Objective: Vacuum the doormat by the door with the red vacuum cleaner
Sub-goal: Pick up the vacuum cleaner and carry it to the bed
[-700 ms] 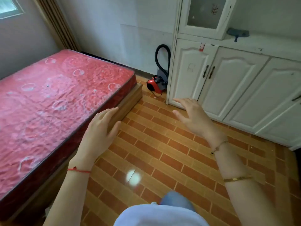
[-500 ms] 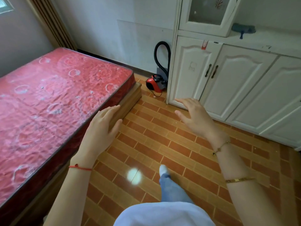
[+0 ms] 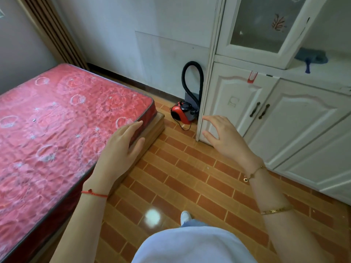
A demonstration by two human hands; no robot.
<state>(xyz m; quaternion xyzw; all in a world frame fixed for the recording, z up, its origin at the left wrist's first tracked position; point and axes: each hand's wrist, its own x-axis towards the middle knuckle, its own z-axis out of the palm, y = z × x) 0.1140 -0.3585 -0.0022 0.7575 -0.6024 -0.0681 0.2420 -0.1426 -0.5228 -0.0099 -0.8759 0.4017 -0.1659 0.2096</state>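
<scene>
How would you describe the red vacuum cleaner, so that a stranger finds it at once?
Find the tall white cabinet on the right. At its left edge, against the back wall, past the bed corner, the red vacuum cleaner sits on the tiled floor. Only it has a black hose looping upward.

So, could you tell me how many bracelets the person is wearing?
3: a red string on the left wrist, a thin chain on the right wrist, a gold bangle further up that forearm.

Bare tiled floor [image 3: 190, 168] corridor, mattress [image 3: 57, 120] left, cabinet [image 3: 284, 120] right
</scene>
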